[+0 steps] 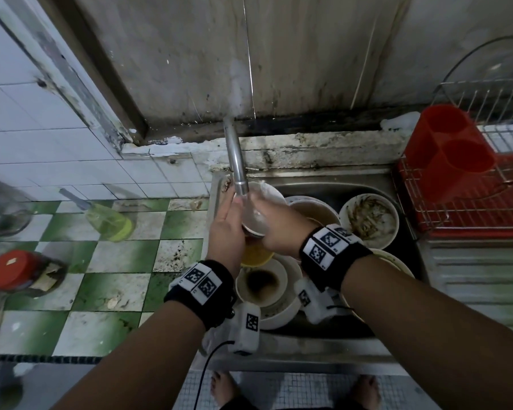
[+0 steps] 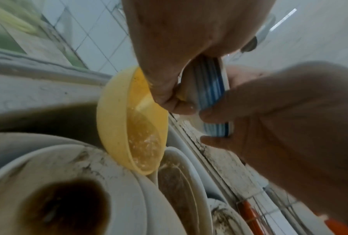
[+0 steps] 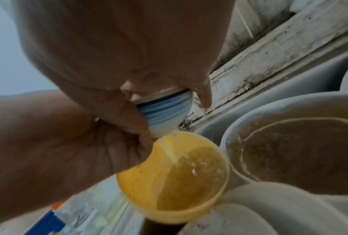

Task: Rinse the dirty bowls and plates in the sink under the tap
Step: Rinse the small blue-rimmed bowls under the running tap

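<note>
wrist bands (image 1: pixel 202 281) nearest; both hands hold one striped bowl (image 1: pixel 253 216) under the tap (image 1: pixel 236 161)
at the centre of the frame the left hand (image 1: pixel 227 229) cups the bowl's side with its thumb on it, and the right hand (image 1: pixel 279 230) grips it, tilted, above the sink (image 1: pixel 323 176). below sit a yellow bowl (image 1: pixel 255 255) with liquid in it and soiled white bowls (image 1: pixel 261 281); the green-checked worktop (image 1: pixel 101 261) is at left.

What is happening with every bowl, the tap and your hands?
tap, running
striped bowl, held under the tap
left hand, holding the striped bowl
right hand, gripping the striped bowl
yellow bowl, holding murky water
white bowl, stained brown
scrap bowl, dirty, unrinsed
</note>
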